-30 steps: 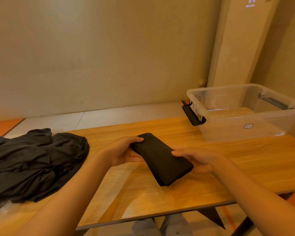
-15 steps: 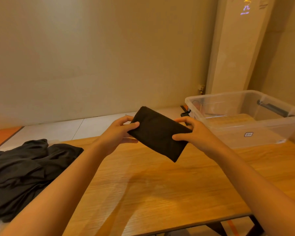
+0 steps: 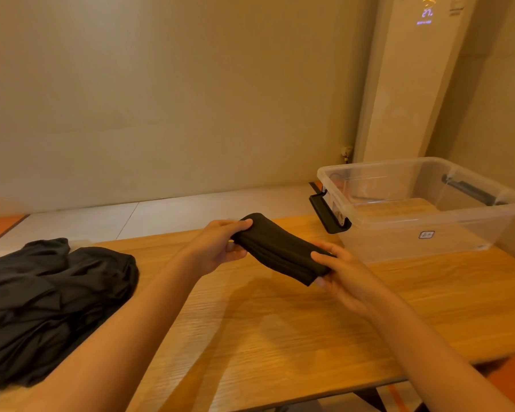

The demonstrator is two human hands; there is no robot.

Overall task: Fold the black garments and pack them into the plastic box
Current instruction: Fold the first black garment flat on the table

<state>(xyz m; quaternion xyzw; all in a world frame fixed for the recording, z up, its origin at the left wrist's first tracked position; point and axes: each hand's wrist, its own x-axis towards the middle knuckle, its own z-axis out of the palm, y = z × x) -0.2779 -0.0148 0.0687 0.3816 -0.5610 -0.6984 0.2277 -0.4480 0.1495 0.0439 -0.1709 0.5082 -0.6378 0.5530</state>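
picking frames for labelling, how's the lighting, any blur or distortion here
Head view: warm, dim amber light, no harsh glare; the folded black garment held by the left hand and right hand casts a soft shadow on the wooden table; the pile of black garments loses detail; wide-angle distortion tilts the tall white unit; little blur.
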